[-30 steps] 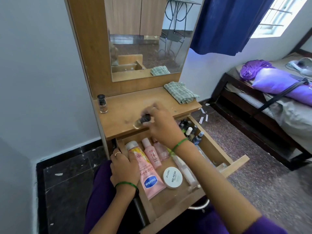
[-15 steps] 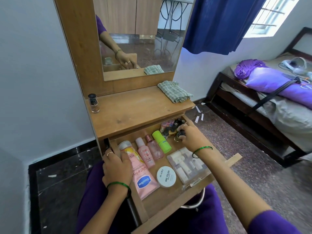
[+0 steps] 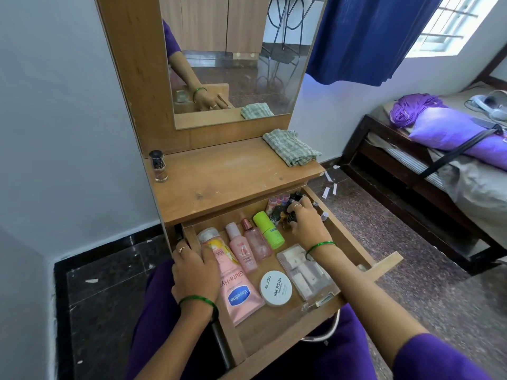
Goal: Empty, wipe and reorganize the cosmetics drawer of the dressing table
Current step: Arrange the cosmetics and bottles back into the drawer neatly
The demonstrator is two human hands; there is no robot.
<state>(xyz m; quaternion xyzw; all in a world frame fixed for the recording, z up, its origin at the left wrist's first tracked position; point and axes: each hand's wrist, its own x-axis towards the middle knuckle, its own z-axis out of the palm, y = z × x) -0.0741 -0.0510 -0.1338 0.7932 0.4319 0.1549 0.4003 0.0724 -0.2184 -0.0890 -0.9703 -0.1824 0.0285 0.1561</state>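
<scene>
Head view, left to right. One small nail polish bottle (image 3: 158, 166) upright at the far left corner of the surface (image 3: 227, 176), alone and well apart from everything else; likely the first thing taken out, parked at the edge to leave room for more.

Lower left of centre: left hand (image 3: 195, 270) laid palm down across the left wall of the open drawer (image 3: 263, 327), fingers loosely bent, thumb side touching a yellow-labelled tube. Holding nothing up; probably steadying the drawer while the other hand works.

Middle of the drawer packed: pink Vaseline tube (image 3: 238, 292) flat along the left side, two pink bottles (image 3: 242, 250) and a green stick (image 3: 269, 229) lying beside it, a white nail polish remover tub (image 3: 275, 287) near the front, a clear lidded box (image 3: 307, 272) just right of it.

Back right corner: right hand (image 3: 304, 223) reaching in among a cluster of small bottles (image 3: 277, 201), fingers curled round one dark-capped bottle (image 3: 292, 216). Small upright bottles crowded together, so a pinch from above suits them.

Upper right of the surface: checked cloth (image 3: 290, 150), folded and untouched, within reach for the wiping.

Judgement: emptying barely begun; wiping and reorganizing not yet started.
</scene>
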